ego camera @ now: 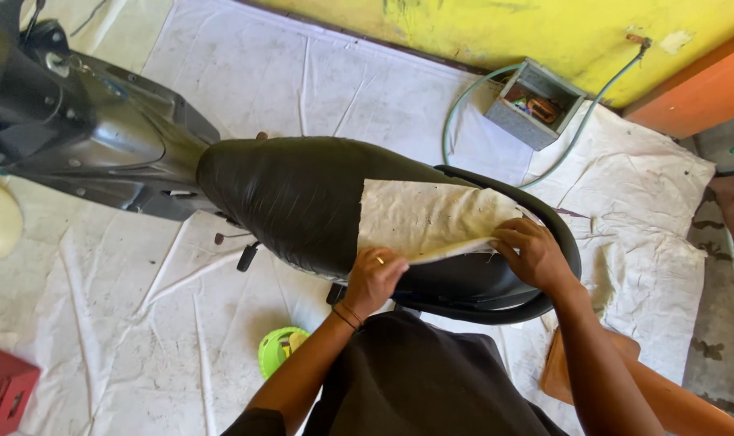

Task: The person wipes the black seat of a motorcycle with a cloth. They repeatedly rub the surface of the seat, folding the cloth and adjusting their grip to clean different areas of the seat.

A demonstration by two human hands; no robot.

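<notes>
Between both hands (373, 277) (531, 253), cloth sheet (427, 216)

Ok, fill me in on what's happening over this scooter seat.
A person bends over a black scooter seat and lays a pale sheet of cloth across its rear half. The left hand pinches the sheet's near edge, and the right hand grips the edge by the black grab rail. The front half of the seat is uncovered. White sheeting covers the floor, with a green round object lying on it and a grey open box by the yellow wall.

Cream cloth sheet (427, 216) — draped flat over black scooter seat (294, 202).
</notes>
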